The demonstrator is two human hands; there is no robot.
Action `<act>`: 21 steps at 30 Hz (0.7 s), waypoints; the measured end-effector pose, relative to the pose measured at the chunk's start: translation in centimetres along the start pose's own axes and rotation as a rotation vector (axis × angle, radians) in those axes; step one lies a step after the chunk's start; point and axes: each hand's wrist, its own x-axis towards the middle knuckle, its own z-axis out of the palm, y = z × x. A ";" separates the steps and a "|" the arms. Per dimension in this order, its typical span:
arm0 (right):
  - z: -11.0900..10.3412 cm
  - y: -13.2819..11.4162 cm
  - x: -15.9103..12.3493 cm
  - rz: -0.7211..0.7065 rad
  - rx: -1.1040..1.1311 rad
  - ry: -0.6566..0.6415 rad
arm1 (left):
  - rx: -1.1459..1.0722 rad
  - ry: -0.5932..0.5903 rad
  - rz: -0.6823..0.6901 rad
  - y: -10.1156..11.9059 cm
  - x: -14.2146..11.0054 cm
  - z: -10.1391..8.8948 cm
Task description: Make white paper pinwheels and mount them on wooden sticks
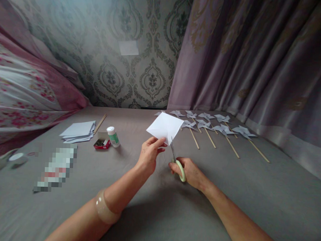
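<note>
A square sheet of white paper (165,126) is pinched at its near corner by my left hand (149,153), thumb on top. Faint crease lines run across the sheet, which is raised above the grey cloth. My right hand (191,172) grips a pair of scissors (180,170) with pale green handles. The blades point up and away from me, meeting the paper near its closest corner; whether they have cut into it I cannot tell. A bangle circles my left forearm.
Several white paper pinwheels (223,130) on wooden sticks lie at the back right. To the left are a stack of paper (78,130), two sticks (99,123), a small red box (102,144) of tiny dark items and a white-capped bottle (113,137). A blurred-out item (57,166) lies nearer.
</note>
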 end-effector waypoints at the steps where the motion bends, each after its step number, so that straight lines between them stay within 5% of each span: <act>1: -0.1 0.1 0.0 -0.001 -0.008 -0.025 | 0.010 0.024 0.045 0.3 0.4 -0.3; 5: -0.9 0.8 0.6 0.023 0.112 0.120 | 0.032 0.030 0.132 1.5 1.8 -1.5; 9: -2.7 1.2 1.5 -0.036 0.379 0.375 | 0.110 -0.160 -0.002 1.6 2.0 -1.7; 15: -4.0 1.2 1.5 -0.053 0.545 0.400 | 0.333 -0.381 -0.120 1.2 1.1 -1.2; 21: -3.5 1.1 1.4 -0.103 0.442 0.426 | 0.353 -0.255 -0.080 0.7 1.6 -1.5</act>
